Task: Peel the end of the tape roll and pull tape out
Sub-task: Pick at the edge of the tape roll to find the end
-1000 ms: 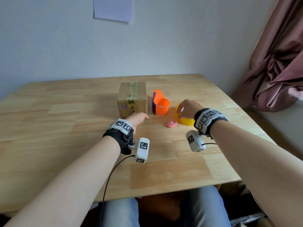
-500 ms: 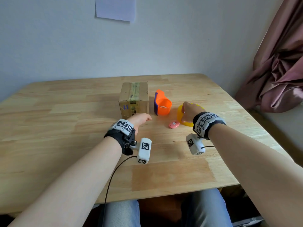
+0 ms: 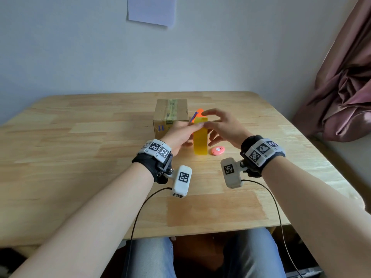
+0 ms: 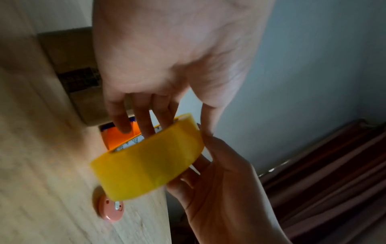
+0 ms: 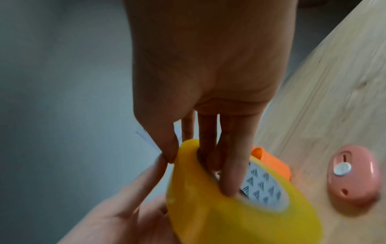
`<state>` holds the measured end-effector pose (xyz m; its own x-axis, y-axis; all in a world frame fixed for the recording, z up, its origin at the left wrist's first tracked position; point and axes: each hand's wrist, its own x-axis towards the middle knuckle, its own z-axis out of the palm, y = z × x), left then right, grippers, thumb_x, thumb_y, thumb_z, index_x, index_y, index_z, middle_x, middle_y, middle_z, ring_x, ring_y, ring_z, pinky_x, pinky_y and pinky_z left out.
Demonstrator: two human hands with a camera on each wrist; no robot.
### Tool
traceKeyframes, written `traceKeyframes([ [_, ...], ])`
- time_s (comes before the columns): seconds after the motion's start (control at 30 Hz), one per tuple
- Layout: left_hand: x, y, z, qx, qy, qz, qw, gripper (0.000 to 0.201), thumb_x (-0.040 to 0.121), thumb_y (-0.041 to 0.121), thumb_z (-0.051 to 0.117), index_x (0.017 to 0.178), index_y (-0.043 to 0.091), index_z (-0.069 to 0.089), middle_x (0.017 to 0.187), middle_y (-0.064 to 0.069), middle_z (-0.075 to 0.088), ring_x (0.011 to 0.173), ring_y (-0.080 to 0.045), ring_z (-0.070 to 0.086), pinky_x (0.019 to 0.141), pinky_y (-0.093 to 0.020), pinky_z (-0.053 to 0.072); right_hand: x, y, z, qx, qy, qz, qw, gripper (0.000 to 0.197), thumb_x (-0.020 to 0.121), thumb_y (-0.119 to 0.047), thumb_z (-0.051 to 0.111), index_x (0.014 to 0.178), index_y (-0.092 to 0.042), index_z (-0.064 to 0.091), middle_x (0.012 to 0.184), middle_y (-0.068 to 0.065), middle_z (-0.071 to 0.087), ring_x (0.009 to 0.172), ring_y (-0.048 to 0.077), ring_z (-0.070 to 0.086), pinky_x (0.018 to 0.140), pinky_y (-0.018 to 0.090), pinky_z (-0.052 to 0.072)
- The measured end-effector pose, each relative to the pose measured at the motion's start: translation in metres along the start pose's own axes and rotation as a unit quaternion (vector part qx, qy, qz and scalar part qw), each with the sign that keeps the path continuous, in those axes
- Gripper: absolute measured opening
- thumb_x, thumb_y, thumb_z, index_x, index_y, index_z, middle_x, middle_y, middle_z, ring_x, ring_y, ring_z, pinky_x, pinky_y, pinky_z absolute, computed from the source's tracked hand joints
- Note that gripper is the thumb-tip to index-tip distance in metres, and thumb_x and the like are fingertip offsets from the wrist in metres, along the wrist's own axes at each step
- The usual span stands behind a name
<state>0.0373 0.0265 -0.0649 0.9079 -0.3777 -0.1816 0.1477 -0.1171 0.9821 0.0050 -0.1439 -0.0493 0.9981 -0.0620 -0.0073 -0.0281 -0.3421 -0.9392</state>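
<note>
A yellow tape roll (image 3: 200,141) is held on edge above the wooden table (image 3: 100,157), between both hands. My left hand (image 3: 185,134) grips it from the left. In the left wrist view its fingers (image 4: 146,122) reach into the roll (image 4: 150,166) and the thumb lies along the outer face. My right hand (image 3: 219,128) grips it from the right. The right wrist view shows its fingers (image 5: 231,173) inside the patterned core and its thumb on the outer rim of the roll (image 5: 229,219). No loose tape end shows.
A taped cardboard box (image 3: 170,115) stands just behind the hands. An orange dispenser (image 3: 199,112) is partly hidden behind the roll. A small pink cutter (image 3: 217,151) lies on the table below my right hand. A curtain (image 3: 341,93) hangs at the right.
The roll lay flat on the table under my right hand. It is now lifted and turned on edge. My left hand left its spot by the box and took hold too.
</note>
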Motion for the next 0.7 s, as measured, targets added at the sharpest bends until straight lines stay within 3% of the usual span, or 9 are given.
traceKeyframes([
  [0.1,-0.008,-0.016,-0.017,-0.043,0.005,-0.018,0.999,0.018,0.087,0.020,0.076,0.103,0.011,0.077,0.106,-0.016,0.077,0.097,-0.030,0.073,0.091,-0.046,0.055,-0.004,0.000,0.014,-0.060,-0.042,0.005,0.997,0.041,0.102,-0.022,0.063,0.142,-0.018,0.054,0.090,0.026,0.074,0.062,0.028,0.067,0.058,0.046,0.065],
  [0.27,-0.017,-0.031,-0.038,-0.071,0.024,-0.024,0.997,0.021,0.086,0.009,0.075,0.108,0.006,0.075,0.114,-0.021,0.074,0.103,-0.032,0.070,0.094,-0.048,0.054,0.001,-0.002,0.035,-0.199,-0.064,-0.004,0.978,0.059,0.101,-0.042,0.061,0.154,-0.021,0.047,0.097,0.008,0.075,0.072,0.028,0.072,0.064,0.052,0.066],
  [0.33,-0.018,-0.032,-0.044,-0.079,0.027,-0.027,0.996,0.022,0.086,0.007,0.074,0.108,0.006,0.074,0.114,-0.021,0.073,0.101,-0.032,0.070,0.093,-0.049,0.054,0.003,-0.005,0.040,-0.224,-0.043,-0.029,0.973,0.057,0.097,-0.044,0.066,0.148,-0.020,0.056,0.099,0.005,0.074,0.072,0.028,0.074,0.061,0.049,0.066],
  [0.47,-0.017,-0.034,-0.050,-0.096,0.035,-0.031,0.994,0.023,0.086,0.011,0.076,0.108,0.007,0.073,0.105,-0.016,0.074,0.091,-0.029,0.070,0.079,-0.040,0.057,0.005,-0.011,0.047,-0.264,-0.010,-0.099,0.959,0.037,0.095,-0.037,0.073,0.127,-0.020,0.073,0.102,0.002,0.073,0.065,0.028,0.073,0.050,0.040,0.062],
  [0.57,-0.014,-0.035,-0.051,-0.116,0.044,-0.037,0.992,0.028,0.084,0.014,0.078,0.109,0.006,0.072,0.106,-0.017,0.074,0.094,-0.030,0.069,0.088,-0.047,0.056,0.009,-0.009,0.049,-0.270,0.004,-0.158,0.950,0.019,0.093,-0.028,0.075,0.109,-0.019,0.082,0.106,0.002,0.066,0.070,0.024,0.071,0.047,0.026,0.057],
  [0.6,-0.013,-0.035,-0.052,-0.122,0.046,-0.039,0.991,0.026,0.083,0.014,0.079,0.107,0.007,0.073,0.105,-0.016,0.074,0.093,-0.030,0.069,0.091,-0.049,0.055,0.009,-0.008,0.049,-0.275,0.003,-0.177,0.945,0.015,0.093,-0.025,0.076,0.103,-0.018,0.083,0.107,0.002,0.064,0.074,0.022,0.069,0.051,0.021,0.054],
  [0.7,-0.011,-0.036,-0.054,-0.131,0.045,-0.043,0.989,0.023,0.083,0.015,0.079,0.104,0.008,0.073,0.100,-0.013,0.076,0.093,-0.029,0.070,0.091,-0.047,0.055,0.008,-0.008,0.048,-0.278,-0.010,-0.209,0.937,0.014,0.094,-0.022,0.073,0.099,-0.014,0.083,0.119,0.004,0.068,0.083,0.019,0.067,0.071,0.025,0.052],
])
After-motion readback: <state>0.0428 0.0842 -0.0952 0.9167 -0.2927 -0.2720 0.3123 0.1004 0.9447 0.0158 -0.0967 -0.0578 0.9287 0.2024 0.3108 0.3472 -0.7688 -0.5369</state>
